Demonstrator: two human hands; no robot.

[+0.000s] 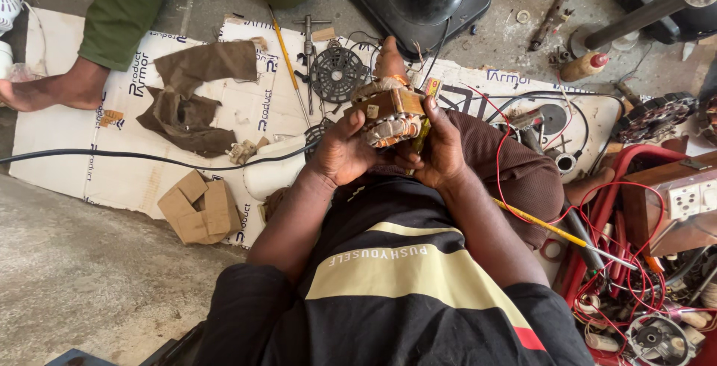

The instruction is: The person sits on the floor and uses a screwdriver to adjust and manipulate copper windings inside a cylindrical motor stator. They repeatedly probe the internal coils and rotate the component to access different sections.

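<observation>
Both hands, left hand and right hand, clasp the motor coil at twelve o'clock above the lap; it looks heavy, stiff, with delicate copper windings, so grip the metal core

The motor stator sits between both hands, above cardboard sheet.

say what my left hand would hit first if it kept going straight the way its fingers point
The left hand is already wrapped on the wound motor coil, fingers pointing up-right. Past it, the round black fan grille on the cardboard looks closest, though depth is unclear.
</observation>
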